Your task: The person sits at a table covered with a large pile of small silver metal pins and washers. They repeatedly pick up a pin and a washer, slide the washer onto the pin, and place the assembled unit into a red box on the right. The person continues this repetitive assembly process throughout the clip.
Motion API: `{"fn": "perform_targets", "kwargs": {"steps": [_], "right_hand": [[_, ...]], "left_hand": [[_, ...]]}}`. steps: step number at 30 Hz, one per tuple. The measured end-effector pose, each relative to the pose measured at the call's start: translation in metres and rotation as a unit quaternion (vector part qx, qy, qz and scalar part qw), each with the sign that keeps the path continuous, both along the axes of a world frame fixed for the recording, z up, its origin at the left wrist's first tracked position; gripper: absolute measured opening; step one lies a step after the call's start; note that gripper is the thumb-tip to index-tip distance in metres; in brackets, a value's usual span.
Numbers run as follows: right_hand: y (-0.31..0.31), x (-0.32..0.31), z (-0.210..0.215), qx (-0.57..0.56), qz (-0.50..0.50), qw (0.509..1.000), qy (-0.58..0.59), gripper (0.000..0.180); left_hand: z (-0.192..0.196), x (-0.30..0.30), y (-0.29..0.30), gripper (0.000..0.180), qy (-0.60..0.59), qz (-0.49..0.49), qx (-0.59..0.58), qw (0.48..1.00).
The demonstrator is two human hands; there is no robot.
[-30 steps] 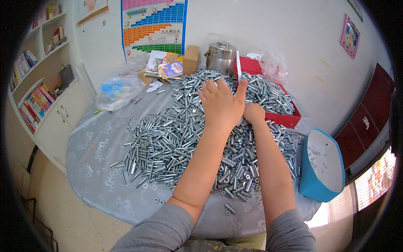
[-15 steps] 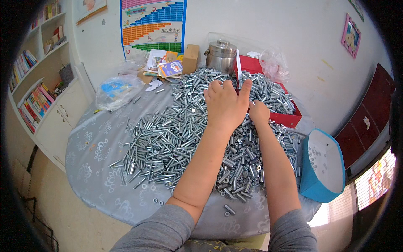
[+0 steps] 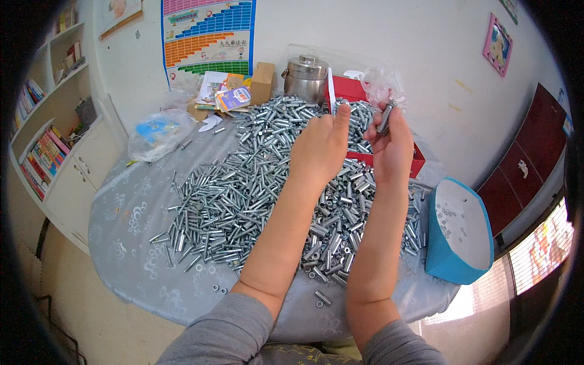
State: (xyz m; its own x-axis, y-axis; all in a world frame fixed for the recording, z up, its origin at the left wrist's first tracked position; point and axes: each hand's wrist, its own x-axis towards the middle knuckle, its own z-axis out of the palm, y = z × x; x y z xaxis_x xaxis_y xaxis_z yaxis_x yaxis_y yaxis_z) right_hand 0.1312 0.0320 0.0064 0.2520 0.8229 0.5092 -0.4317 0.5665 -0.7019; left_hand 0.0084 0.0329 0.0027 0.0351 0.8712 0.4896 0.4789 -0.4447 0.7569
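A big heap of silver metal bolts, sleeves and nuts (image 3: 243, 188) spreads over the table. My right hand (image 3: 392, 143) is raised over the red box (image 3: 416, 161), its fingers closed around a thick metal bolt (image 3: 384, 119) that points up and tilts slightly. More bolts fill the box. My left hand (image 3: 319, 146) hovers above the back of the heap, left of the box, with its back toward me and the thumb up. Its fingers curl away out of sight, so whatever they hold is hidden.
A blue fabric bin (image 3: 460, 231) with small rings or nuts in it stands at the right table edge. Behind the heap are a steel pot (image 3: 306, 79), a cardboard box (image 3: 262, 83) and booklets (image 3: 233, 98). A plastic bag (image 3: 159, 134) lies at the left.
My right hand has risen from the heap beside the box and turned, now showing a bolt in its fingers. The left hand's fingers have curled in. The whole view has shifted slightly.
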Motion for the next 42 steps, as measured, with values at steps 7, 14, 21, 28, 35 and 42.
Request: {"fn": "perform_targets", "kwargs": {"steps": [7, 14, 21, 28, 35, 42], "right_hand": [[-0.017, -0.026, 0.0, -0.014, 0.015, 0.998, -0.059, 0.026], [-0.021, -0.036, -0.004, 0.057, -0.009, 0.982, -0.177, 0.024], [-0.01, -0.034, -0.014, 0.109, -0.108, 0.953, -0.26, 0.027], [-0.018, -0.026, -0.007, -0.006, -0.089, 0.963, -0.255, 0.032], [0.02, 0.025, -0.035, -0.127, -0.35, 0.847, -0.379, 0.048], [-0.029, 0.007, 0.007, 0.018, -0.143, 0.968, -0.207, 0.025]], "left_hand": [[0.002, 0.015, -0.015, 0.074, -0.137, -0.145, 0.068, 0.978], [-0.004, 0.018, -0.018, 0.069, -0.256, -0.119, 0.12, 0.952], [-0.016, 0.027, 0.0, 0.073, -0.321, -0.155, 0.126, 0.926], [-0.005, 0.026, -0.02, 0.074, -0.451, -0.166, 0.093, 0.872], [0.004, 0.015, -0.019, 0.08, -0.465, -0.191, 0.09, 0.86], [0.006, 0.013, -0.022, 0.092, -0.41, -0.223, -0.031, 0.884]]}}
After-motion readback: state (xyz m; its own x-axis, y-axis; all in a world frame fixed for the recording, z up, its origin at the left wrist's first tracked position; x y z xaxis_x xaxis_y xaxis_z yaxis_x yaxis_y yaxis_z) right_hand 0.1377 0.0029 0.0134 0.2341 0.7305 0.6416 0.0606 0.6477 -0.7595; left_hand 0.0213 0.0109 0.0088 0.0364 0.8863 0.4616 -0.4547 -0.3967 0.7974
